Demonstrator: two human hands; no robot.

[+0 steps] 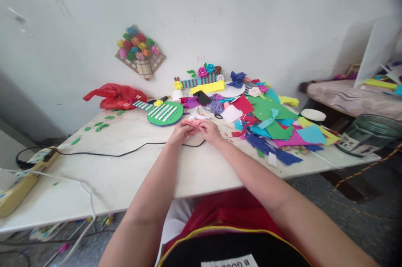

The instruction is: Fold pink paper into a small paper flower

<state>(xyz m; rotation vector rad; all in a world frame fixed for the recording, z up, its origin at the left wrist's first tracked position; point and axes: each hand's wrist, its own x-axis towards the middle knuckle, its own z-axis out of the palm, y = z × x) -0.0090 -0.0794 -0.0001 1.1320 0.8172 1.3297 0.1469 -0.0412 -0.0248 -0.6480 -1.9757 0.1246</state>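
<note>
Between my two hands is a piece of pink crepe paper [193,123], held just above the white table. My left hand [181,133] pinches its left side, and my right hand [212,131] has closed on the right side. Parts of the paper are hidden by my fingers. Just behind my hands lies some crumpled white material [199,117]. A green guitar-shaped craft [169,118] with white strips rests to the left, a yellow paper flower on it. A black phone [203,97] and a bundle of purple string [215,107] lie farther back.
Coloured paper scraps [273,112] cover the table's right side, near a large glass jar [370,135]. A red plastic bag [117,96] and green paper leaves [102,126] are at left. A black cable [119,156] runs from a power strip [28,179] toward my hands.
</note>
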